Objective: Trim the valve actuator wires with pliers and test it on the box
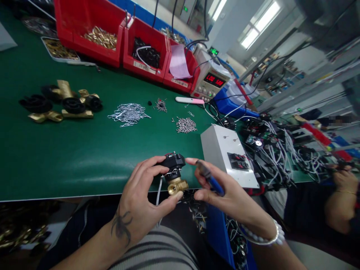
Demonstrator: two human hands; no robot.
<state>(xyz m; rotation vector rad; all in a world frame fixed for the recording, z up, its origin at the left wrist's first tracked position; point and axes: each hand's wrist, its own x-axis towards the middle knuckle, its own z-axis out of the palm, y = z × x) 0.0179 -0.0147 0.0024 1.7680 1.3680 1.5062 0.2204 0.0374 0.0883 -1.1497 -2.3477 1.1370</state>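
The valve (177, 183), black above and brass below, is held at the near edge of the counter (84, 161). The left hand (146, 191) pinches it, fingertips on the black head and thumb against the brass body; the fingers cover the head's left end, so its full outline cannot be read. A pale cable (159, 191) hangs beside the valve, its upper end partly hidden by the left hand and its lower end lost below. The right hand (222, 187) has its fingers curled about a blue-handled tool (216, 185), whose grey end is blurred — its exact kind cannot be told. The right index finger reaches toward the head; whether it touches is hard to judge. Beyond lie a pile of clips (129, 113), a pile of screws (186, 125) and, farther left, a group of brass fittings (45, 117) with black parts. A white box (216, 150) stands just beyond the right hand. Red bins (112, 56) line the far side, the leftmost cut off by the upper frame; a pink paper (179, 62) hides much of the right bin's contents. At the right edge, a co-worker's hand (346, 179) is dim, what it handles indistinct.
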